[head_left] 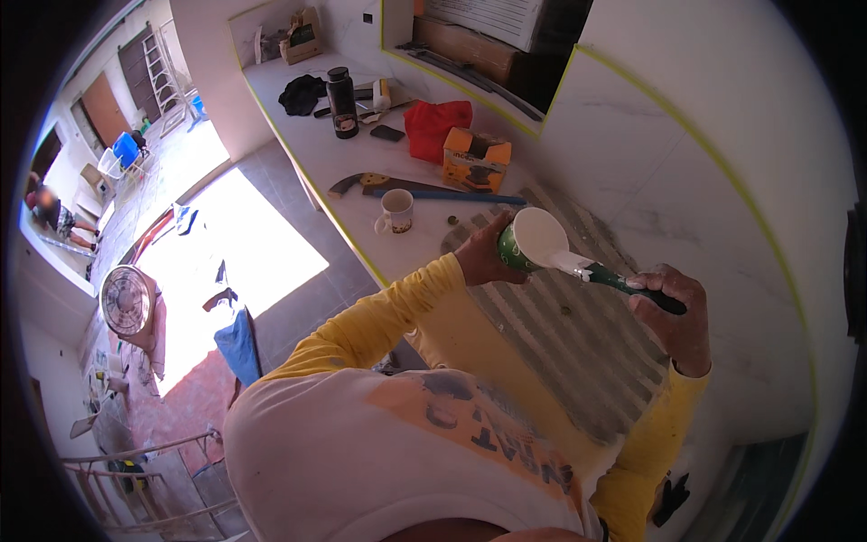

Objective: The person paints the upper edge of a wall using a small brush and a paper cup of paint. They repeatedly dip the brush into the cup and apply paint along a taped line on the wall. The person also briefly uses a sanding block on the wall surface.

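My left hand (483, 253) wrapped round green cup (513, 253), likely steadying it for brush-like tool (619, 282). My right hand (677, 321) gripped tool's dark handle, whitened end at cup's rim. Mug (396, 215) stood left of cup; handsaw (384, 184) and orange box (476, 164) beyond, perhaps parked clear of elbows. Edge of counter (375, 155) ran left of cup; grey-striped surface (537, 316) rightward gave room.

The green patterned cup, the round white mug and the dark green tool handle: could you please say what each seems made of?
Green patterned cup: perhaps coated paper or ceramic; the smooth, patterned wall leaves it open.
Round white mug: likely glazed ceramic, given its smooth, pale wall.
Dark green tool handle: probably smooth plastic, evenly dark where not smeared.
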`<state>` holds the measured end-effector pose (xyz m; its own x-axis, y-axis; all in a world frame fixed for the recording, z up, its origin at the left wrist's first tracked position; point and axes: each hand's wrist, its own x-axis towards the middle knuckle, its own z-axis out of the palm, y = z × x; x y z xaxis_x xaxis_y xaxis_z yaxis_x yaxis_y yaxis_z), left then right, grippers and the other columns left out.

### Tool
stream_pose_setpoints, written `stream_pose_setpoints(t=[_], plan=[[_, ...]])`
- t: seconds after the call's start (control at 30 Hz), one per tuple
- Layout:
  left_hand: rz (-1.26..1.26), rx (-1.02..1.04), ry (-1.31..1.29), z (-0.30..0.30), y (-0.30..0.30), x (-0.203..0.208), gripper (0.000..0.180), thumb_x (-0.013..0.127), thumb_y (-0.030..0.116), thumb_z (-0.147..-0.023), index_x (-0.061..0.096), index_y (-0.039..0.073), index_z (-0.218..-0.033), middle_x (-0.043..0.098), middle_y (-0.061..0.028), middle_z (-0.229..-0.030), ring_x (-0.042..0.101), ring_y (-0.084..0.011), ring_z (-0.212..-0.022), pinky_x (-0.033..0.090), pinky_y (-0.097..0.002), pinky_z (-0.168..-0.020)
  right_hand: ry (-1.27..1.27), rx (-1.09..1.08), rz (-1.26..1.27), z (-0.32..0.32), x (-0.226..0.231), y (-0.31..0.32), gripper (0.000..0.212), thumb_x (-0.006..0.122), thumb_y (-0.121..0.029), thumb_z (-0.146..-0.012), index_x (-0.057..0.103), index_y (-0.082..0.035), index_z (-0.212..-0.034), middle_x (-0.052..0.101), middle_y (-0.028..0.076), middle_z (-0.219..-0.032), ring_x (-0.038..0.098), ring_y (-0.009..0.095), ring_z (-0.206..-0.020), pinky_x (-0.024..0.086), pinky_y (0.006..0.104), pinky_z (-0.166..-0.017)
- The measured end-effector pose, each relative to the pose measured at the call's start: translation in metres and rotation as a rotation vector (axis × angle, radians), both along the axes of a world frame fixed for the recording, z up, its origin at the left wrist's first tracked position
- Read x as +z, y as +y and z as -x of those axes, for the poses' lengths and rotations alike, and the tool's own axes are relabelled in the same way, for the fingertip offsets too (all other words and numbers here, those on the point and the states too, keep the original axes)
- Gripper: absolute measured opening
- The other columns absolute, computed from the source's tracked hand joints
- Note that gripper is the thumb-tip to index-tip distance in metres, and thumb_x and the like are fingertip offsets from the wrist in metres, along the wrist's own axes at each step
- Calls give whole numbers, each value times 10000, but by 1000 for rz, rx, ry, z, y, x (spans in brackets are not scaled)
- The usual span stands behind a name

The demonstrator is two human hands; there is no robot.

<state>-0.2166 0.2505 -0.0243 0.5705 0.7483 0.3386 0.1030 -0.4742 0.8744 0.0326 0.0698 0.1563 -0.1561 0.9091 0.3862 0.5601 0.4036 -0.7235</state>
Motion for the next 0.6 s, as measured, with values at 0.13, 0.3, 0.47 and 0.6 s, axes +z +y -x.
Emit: stream_pose_setpoints(t=[0.13, 0.3, 0.47, 0.6], plan=[[22, -39, -5, 25, 37, -5, 1046, 928, 329, -597, 318, 75, -1408, 575, -194, -1276, 568, -347, -1220, 462, -423, -1045, 105, -155, 18, 32, -3, 23, 120, 720, -8, -811, 690, 15, -925, 662, 40, -863, 578, 101, -794, 493, 283, -725], [23, -110, -41, 69, 89, -5, 1038, 909, 347, -623, 303, 75, -1420, 576, -193, -1268, 568, -351, -1225, 472, -434, -1035, 89, -238, -3, 87, -4, 63, 136, 680, -26, -840, 684, 25, -967, 626, 35, -789, 554, 98, -717, 474, 257, -654], [-261, -96, -19, 83, 133, -4, 1028, 925, 298, -619, 324, 70, -1420, 563, -164, -1302, 558, -305, -1242, 461, -413, -1059, 347, -378, 75, 125, -9, 89, 185, 650, -121, -896, 671, 47, -970, 620, 58, -755, 555, 100, -626, 447, 235, -570], [-103, -110, -87, 77, 147, -4, 1034, 927, 322, -621, 313, 82, -1417, 579, -165, -1298, 579, -308, -1227, 474, -416, -1043, 749, -507, -20, 121, -35, 95, 253, 648, -237, -938, 667, 11, -986, 621, 63, -742, 541, 105, -583, 438, 251, -531]])
